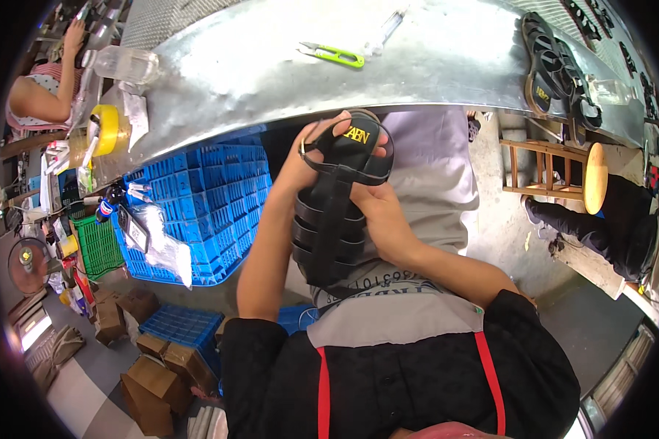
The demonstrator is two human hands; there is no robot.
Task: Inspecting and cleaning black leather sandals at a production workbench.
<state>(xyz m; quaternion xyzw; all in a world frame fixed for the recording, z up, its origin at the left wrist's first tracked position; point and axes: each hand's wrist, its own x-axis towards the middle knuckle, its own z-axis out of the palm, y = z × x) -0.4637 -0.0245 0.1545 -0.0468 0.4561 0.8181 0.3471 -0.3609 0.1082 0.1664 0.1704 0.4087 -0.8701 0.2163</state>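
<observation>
A black strappy sandal (329, 219) is held over my lap, its heel end toward the metal table and several cross straps running down to the toe end. My left hand (305, 162) wraps the heel end from the left, its fingers at the thin ankle strap and buckle. From the right, my right hand (379, 212) grips the sandal's middle, with the thumb at the centre strap and the other fingers partly hidden behind the sole. On the table beyond lie lime-green thread snips (335, 55), apart from both hands.
The metal table (271, 80) spans the front, with black sandals (545, 69) at its right and a clear bottle (128, 64) and yellow tape roll (105, 130) at its left. A blue crate (201, 205) stands left of my knees. A wooden stool (595, 178) is at right; other people sit nearby.
</observation>
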